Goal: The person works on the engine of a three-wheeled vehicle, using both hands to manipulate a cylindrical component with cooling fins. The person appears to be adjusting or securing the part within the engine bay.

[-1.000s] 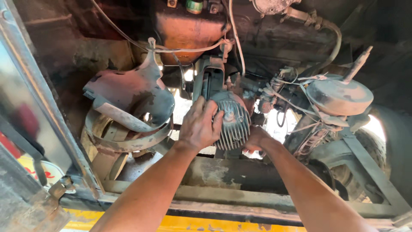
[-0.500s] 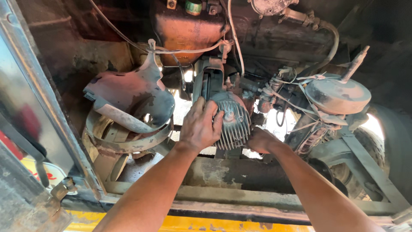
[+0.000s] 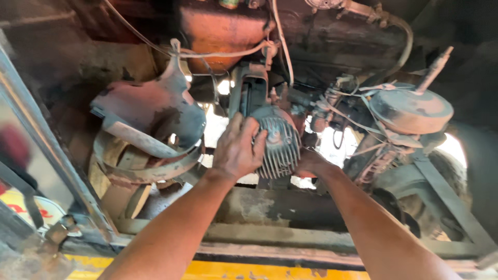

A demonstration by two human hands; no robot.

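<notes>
Two bare arms reach from the near edge up into a grimy, rust-coloured engine bay, seen from the person's own head. Biggest in view is the dark engine block (image 3: 321, 31) across the far side, with a reddish tank (image 3: 218, 28) hanging at its top centre. To the left sits a curved, rusty metal shroud (image 3: 150, 114) ringed by a loose band (image 3: 140, 166), well apart from the hands. On the right a round, flat air cleaner (image 3: 412, 110) stands above a tangle of pale wires (image 3: 353, 103). A flat, dirty crossbar (image 3: 270, 207) runs left to right beneath the arms, and a yellow strip (image 3: 259, 270) shows at the very near edge. In the middle, between shroud and air cleaner, is the ribbed, round grey motor (image 3: 280, 145), its fins facing the camera. The left hand (image 3: 238, 150) lies against the motor's left side, fingers fairly close together and curled over the fins. The right hand (image 3: 311, 163) is tucked just under and behind the motor's right edge; its fingers are hidden, so I cannot tell whether they grip anything.
</notes>
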